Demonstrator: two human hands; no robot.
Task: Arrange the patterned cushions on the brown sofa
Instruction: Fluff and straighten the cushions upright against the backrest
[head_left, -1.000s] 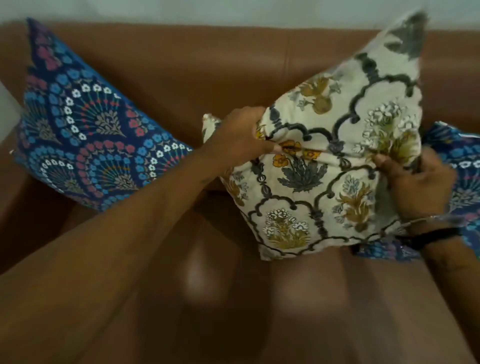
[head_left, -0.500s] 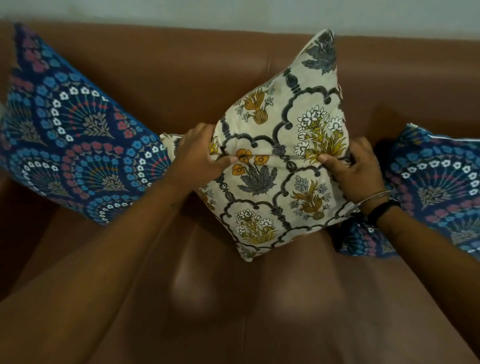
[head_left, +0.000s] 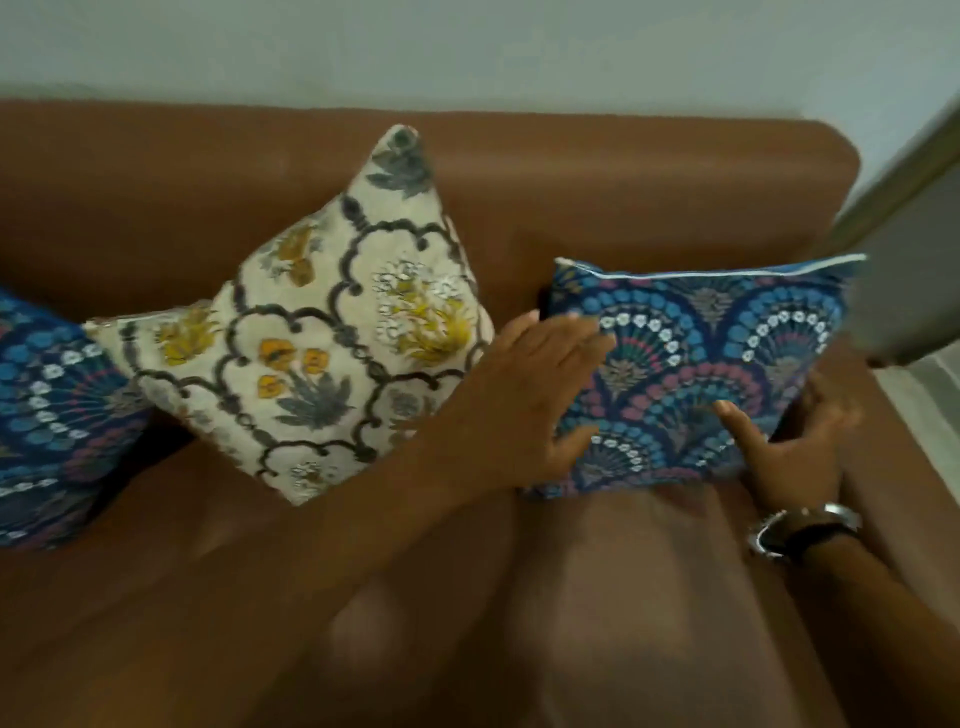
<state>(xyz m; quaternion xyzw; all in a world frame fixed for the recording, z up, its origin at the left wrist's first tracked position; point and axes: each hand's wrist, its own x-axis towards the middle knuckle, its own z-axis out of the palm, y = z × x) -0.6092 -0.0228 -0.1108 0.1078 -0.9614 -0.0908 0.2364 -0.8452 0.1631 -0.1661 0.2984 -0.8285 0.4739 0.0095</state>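
Observation:
A cream floral cushion (head_left: 322, 353) stands on one corner in the middle of the brown sofa (head_left: 649, 197), leaning on the backrest with no hand on it. To its right a blue fan-patterned cushion (head_left: 691, 358) stands upright against the backrest. My left hand (head_left: 524, 400) lies flat with fingers stretched on that cushion's left edge. My right hand (head_left: 789, 447) grips its lower right corner, thumb in front and fingers behind. A second blue cushion (head_left: 47, 415) sits at the far left, partly cut off by the frame.
The sofa's right armrest (head_left: 893, 493) is just beyond my right hand. A blurred grey object (head_left: 914, 249) juts in at the upper right, with pale floor (head_left: 935, 415) below it. A pale wall (head_left: 467, 47) rises behind the backrest.
Both hands have let go of the cream cushion, which now stands alone, and have moved right onto the blue cushion. The view has swung to the right.

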